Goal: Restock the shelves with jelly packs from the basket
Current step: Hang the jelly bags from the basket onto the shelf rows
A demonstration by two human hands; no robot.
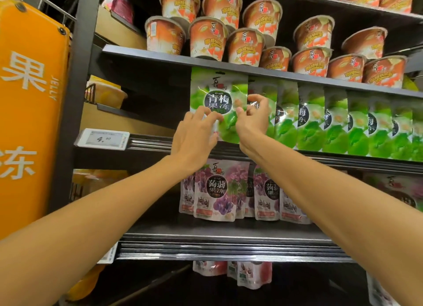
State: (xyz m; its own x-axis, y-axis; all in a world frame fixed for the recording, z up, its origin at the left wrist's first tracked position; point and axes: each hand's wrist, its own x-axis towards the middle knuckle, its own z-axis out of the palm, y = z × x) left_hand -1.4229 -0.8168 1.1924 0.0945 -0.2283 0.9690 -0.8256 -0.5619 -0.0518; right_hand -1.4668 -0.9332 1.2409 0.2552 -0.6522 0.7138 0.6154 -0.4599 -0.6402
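Nearest to the camera, two bare forearms reached up and forward. The left hand had its fingers bent against the lower left part of a green glossy plastic jelly pouch. Its thumb was hidden, so I cannot tell whether it gripped the pouch or only steadied it. The right hand pinched the right edge of the same pouch between thumb and curled fingers.

The pouch stood upright at the left end of the dark metal shelf, touching the row of the same green pouches that ran to the right. The space on the shelf to its left looked unfilled. The basket was not in view.

By my judgement the pouch is light and soft, with a slippery film and a filling that gives under pressure. It is better taken by the flat side seams or the top seal, not squeezed in the middle. It may lean or slide forward when released.

Below stood purple jelly pouches, and farther up were orange paper-lidded jelly cups.
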